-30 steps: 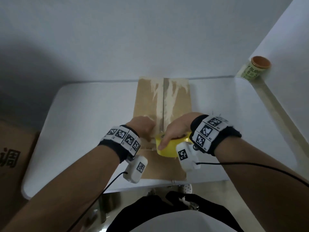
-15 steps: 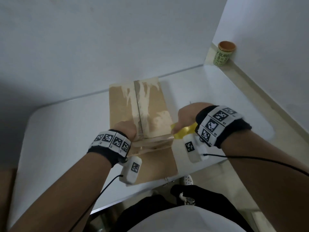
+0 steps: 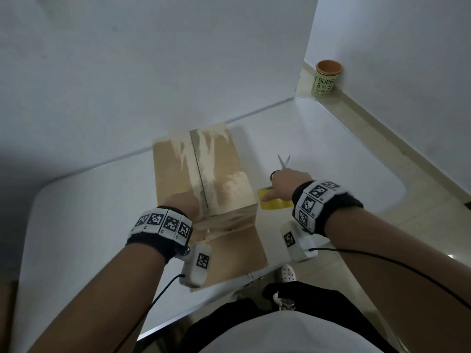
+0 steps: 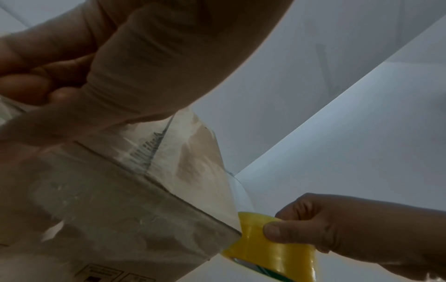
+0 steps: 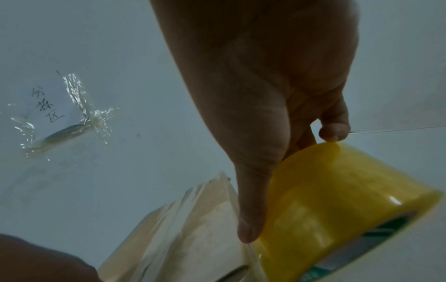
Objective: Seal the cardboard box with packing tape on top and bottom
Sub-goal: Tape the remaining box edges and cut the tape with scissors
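A brown cardboard box (image 3: pixel 219 174) stands on the white table (image 3: pixel 89 215), its top flaps meeting at a centre seam. My left hand (image 3: pixel 182 203) presses on the box top near its front edge, fingers bent (image 4: pixel 31 84). To the right of the box, my right hand (image 3: pixel 283 183) grips a yellow roll of packing tape (image 3: pixel 276 203), thumb (image 5: pixel 251 219) on the outside and a finger through the core. A clear strip of tape (image 4: pixel 231 198) runs from the box's front right corner to the roll (image 4: pixel 272 248).
Scissors (image 3: pixel 283 161) lie on the table just beyond my right hand. A green cup with an orange rim (image 3: pixel 327 81) stands on the ledge at the back right. White walls close in behind and to the right. A taped handwritten label (image 5: pixel 48 103) is on the wall.
My right hand has carried the tape roll from the middle of the box top to beyond its right side, drawing tape out. The left hand stays on the box.
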`<move>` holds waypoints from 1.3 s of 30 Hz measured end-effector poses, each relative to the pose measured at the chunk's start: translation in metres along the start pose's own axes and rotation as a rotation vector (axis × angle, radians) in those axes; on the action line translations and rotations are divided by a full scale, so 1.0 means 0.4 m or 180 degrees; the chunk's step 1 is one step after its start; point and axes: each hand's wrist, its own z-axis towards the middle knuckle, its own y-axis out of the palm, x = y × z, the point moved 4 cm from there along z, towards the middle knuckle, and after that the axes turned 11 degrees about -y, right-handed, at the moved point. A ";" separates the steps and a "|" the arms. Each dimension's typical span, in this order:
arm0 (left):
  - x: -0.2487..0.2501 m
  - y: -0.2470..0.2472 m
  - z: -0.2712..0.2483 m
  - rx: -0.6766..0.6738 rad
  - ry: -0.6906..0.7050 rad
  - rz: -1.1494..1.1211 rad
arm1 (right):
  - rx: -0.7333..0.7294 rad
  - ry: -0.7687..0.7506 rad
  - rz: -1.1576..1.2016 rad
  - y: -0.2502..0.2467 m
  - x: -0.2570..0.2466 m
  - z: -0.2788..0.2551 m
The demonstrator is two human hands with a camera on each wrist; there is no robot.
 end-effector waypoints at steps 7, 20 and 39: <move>-0.002 0.006 0.008 0.0011 -0.0059 -0.0055 | 0.0007 -0.0017 -0.0028 0.010 0.003 0.014; -0.016 -0.028 -0.002 -0.0643 0.0036 -0.0267 | 0.0229 -0.0027 -0.0022 0.020 0.016 0.027; 0.266 -0.169 0.079 0.0201 0.1529 -0.0237 | -0.0646 -0.0662 -0.0116 0.027 0.079 0.013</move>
